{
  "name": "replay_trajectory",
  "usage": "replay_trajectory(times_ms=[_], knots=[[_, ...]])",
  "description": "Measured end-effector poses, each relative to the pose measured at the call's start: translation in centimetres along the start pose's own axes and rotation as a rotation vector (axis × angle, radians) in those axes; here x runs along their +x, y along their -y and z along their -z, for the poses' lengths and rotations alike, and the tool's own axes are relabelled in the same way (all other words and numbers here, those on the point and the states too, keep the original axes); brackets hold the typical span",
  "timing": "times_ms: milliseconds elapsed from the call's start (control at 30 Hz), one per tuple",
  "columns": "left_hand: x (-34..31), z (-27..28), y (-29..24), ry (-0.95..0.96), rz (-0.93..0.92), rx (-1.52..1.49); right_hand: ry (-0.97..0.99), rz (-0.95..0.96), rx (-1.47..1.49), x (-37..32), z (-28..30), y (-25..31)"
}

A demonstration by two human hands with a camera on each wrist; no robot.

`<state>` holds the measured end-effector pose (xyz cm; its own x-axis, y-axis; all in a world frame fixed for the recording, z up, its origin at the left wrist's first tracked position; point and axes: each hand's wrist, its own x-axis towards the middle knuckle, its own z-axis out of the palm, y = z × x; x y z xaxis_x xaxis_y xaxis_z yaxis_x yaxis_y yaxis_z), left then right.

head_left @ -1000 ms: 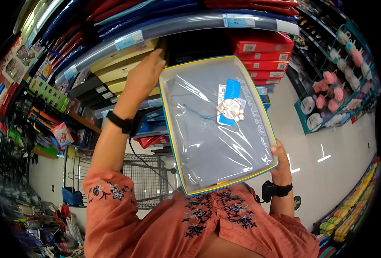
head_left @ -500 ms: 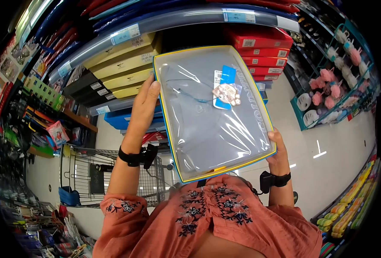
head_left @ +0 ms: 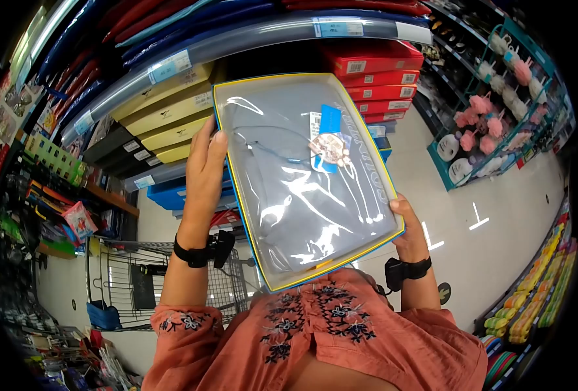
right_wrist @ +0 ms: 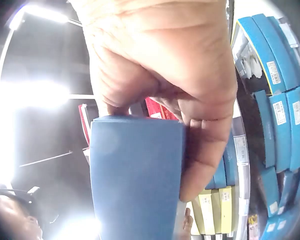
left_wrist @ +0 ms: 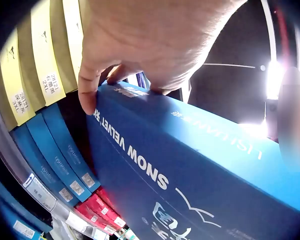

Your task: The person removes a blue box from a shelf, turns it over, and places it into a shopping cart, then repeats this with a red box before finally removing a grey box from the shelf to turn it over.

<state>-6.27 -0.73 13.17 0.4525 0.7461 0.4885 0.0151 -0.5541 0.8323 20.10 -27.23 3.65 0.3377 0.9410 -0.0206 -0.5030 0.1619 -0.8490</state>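
Note:
A flat blue box with a yellow inner rim (head_left: 250, 246) holds a grey garment (head_left: 282, 195) under clear plastic, with a blue tag (head_left: 330, 117) on top. My left hand (head_left: 204, 176) grips its left edge; in the left wrist view the thumb and fingers of the left hand (left_wrist: 140, 45) straddle the box's printed blue side (left_wrist: 180, 135). At the lower right corner my right hand (head_left: 411, 228) holds the box, thumb on the rim. The right wrist view shows the right hand (right_wrist: 160, 65) pinching the plain blue side (right_wrist: 135, 175), fingers along the underside.
Yellow boxes (head_left: 171, 117) and red boxes (head_left: 383, 78) are stacked on the shelf ahead, under a rail with price labels (head_left: 170, 67). A wire shopping cart (head_left: 132, 260) stands at lower left. A rack of pink and white puffs (head_left: 484, 124) is at right.
My left hand has come down from the box's top left corner to its left edge. The box has shifted somewhat left in the head view, still held by the right hand.

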Motion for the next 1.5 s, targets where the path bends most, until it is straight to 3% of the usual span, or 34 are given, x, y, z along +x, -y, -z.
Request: replay_trajectory(times_ms=[600,900,1500], knots=[[2.6,0.1,-1.4,-0.028,-0.155,-0.02,0.016,-0.01,0.101,0.7,-1.9,-0.4],[4.3,0.5,-0.5,-0.016,-0.14,-0.008,0.081,0.008,0.089,1.4,-2.9,-0.8],[-0.2,0.6,-1.7,0.058,0.115,-0.265,0.091,-0.045,-0.021,2.0,-2.0,-2.3]])
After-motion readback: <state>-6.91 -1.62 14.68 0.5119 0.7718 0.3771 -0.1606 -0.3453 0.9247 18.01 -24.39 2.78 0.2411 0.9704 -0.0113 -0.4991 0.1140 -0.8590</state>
